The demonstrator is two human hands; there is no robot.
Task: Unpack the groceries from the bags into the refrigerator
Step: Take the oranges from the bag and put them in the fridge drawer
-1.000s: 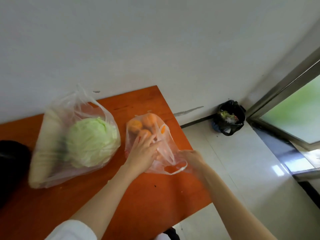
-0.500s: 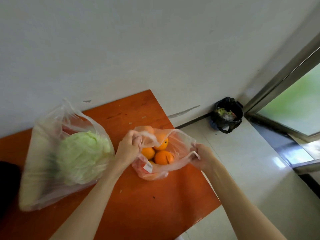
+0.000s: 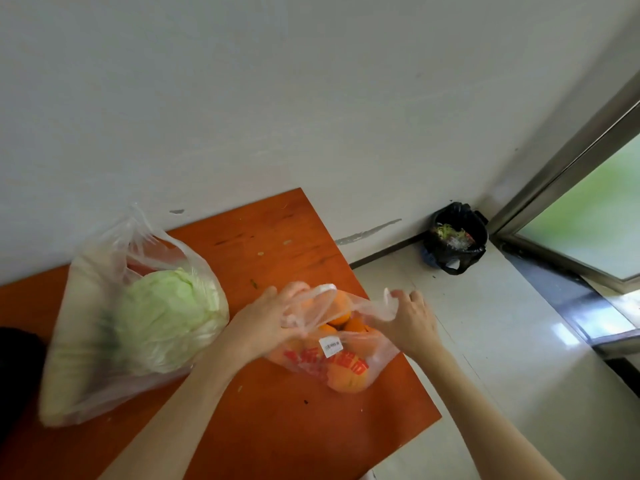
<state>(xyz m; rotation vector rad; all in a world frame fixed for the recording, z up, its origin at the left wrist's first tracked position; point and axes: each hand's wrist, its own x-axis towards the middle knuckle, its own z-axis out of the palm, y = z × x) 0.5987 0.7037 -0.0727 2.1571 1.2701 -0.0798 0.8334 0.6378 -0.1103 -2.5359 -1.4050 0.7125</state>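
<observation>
Your left hand [image 3: 268, 318] and right hand [image 3: 410, 318] each pinch a handle of the orange bag [image 3: 332, 344], low centre of the frame on the counter [image 3: 277, 230]; spread the handles evenly; avoid tipping the oranges [image 3: 346, 375].

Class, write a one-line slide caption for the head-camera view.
Both hands, left hand and right hand, hold open the bag of oranges on the orange table, beside a bagged cabbage.
</observation>
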